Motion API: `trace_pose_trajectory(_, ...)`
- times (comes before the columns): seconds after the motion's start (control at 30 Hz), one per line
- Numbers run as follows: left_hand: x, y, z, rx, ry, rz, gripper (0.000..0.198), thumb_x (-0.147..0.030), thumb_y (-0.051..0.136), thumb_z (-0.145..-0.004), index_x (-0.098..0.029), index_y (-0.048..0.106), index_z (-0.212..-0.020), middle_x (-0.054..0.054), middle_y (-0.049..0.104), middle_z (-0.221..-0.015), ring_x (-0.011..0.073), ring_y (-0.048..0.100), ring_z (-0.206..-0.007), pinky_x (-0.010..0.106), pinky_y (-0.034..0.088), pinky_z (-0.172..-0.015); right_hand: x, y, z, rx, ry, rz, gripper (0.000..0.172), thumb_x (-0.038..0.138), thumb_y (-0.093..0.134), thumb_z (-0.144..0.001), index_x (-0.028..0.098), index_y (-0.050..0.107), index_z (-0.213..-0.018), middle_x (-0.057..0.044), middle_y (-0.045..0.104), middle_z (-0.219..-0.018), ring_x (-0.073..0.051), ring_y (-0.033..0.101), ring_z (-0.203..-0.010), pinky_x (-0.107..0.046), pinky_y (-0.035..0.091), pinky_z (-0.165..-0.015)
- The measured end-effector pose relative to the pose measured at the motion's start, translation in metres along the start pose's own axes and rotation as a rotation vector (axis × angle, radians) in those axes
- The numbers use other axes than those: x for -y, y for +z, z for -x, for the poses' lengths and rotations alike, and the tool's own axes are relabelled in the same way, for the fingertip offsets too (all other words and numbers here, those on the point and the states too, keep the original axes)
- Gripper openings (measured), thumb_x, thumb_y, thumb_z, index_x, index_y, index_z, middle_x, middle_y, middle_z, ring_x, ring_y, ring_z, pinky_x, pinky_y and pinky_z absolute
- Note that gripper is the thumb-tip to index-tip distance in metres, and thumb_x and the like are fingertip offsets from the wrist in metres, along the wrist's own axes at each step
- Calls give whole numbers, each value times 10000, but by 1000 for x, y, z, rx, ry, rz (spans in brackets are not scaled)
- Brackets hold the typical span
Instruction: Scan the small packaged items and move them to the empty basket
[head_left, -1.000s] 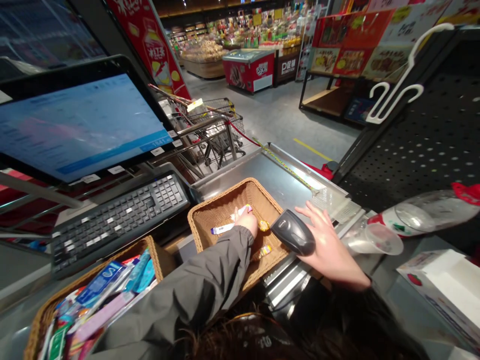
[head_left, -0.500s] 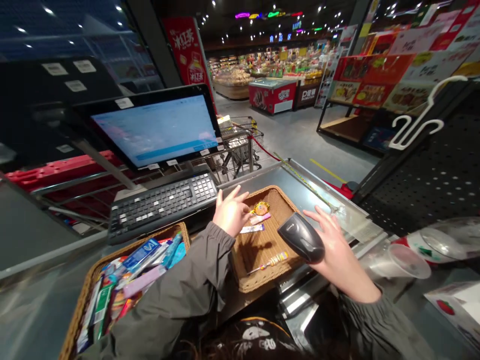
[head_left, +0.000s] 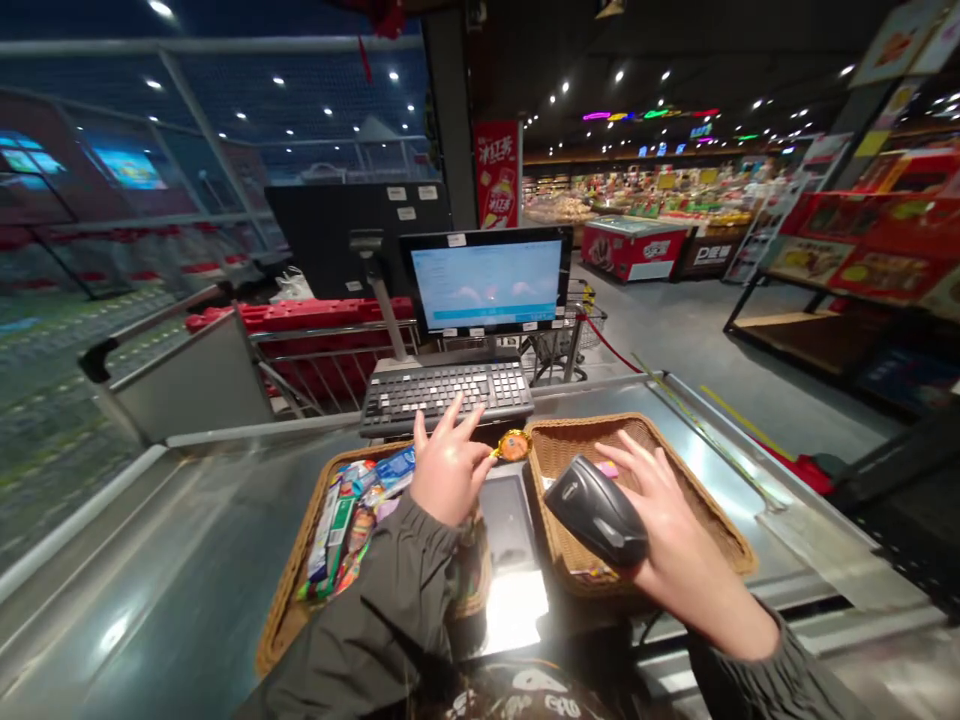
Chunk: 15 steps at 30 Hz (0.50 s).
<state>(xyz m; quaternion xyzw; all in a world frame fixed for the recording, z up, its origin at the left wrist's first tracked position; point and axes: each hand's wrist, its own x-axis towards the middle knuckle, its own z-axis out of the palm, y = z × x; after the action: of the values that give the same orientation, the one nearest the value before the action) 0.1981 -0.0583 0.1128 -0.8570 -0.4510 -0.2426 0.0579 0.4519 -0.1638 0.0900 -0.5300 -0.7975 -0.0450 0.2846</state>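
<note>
Between thumb and forefinger, my left hand (head_left: 448, 472) pinches a small round sweet in a gold wrapper (head_left: 514, 446), its other fingers spread. The sweet hangs over the gap between two wicker baskets. My right hand (head_left: 679, 545) grips a black handheld barcode scanner (head_left: 596, 512) above the right wicker basket (head_left: 716, 520). A pink-wrapped item (head_left: 607, 468) shows inside that basket; the scanner and hand hide much of the rest. Packed with colourful wrapped snacks, the left wicker basket (head_left: 296, 565) lies partly under my left forearm.
A black keyboard (head_left: 450, 392) and a lit monitor (head_left: 491, 285) stand beyond the baskets. Between the baskets, a dark glossy panel (head_left: 506, 520) is set in the metal counter (head_left: 187, 540). Shopping trolleys and a red freezer (head_left: 630, 250) are farther off.
My left hand has carried the gold-wrapped sweet out of the right basket, leftward to the gap between baskets. The view has swung left. My right hand still holds the scanner over the right basket.
</note>
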Motion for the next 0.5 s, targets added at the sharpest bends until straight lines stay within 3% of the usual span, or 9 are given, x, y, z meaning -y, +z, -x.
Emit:
trace_pose_trajectory(0.13,23,-11,31,-51,-50,-68,169,-230,622,-858,-236,713,-715,50,554,-1401,352,351,-1402,768,164,-1070,25,15,-13,42,-56,-37,404,200,539,-814,218,568,-1216,-163,447,-1433,-381,253,-1435,-719,215,-1098)
trace_pose_trajectory(0.33,55,-22,68,-27,-163,-48,167,-239,632,-847,-235,717,-703,55,542,-1411,361,334,-1410,787,176,-1048,58,35,-28,100,-124,-59,501,193,572,-784,194,531,-1284,-173,441,-1429,-375,248,-1437,-723,207,-1102)
trace_pose_trajectory(0.5,70,-30,89,11,-228,-33,150,-232,651,-830,-239,729,-702,55,550,-1403,369,338,-1406,784,172,-1053,83,47,-41,161,-139,-84,401,225,563,-793,182,596,-1191,-182,443,-1428,-386,236,-1442,-728,203,-1101)
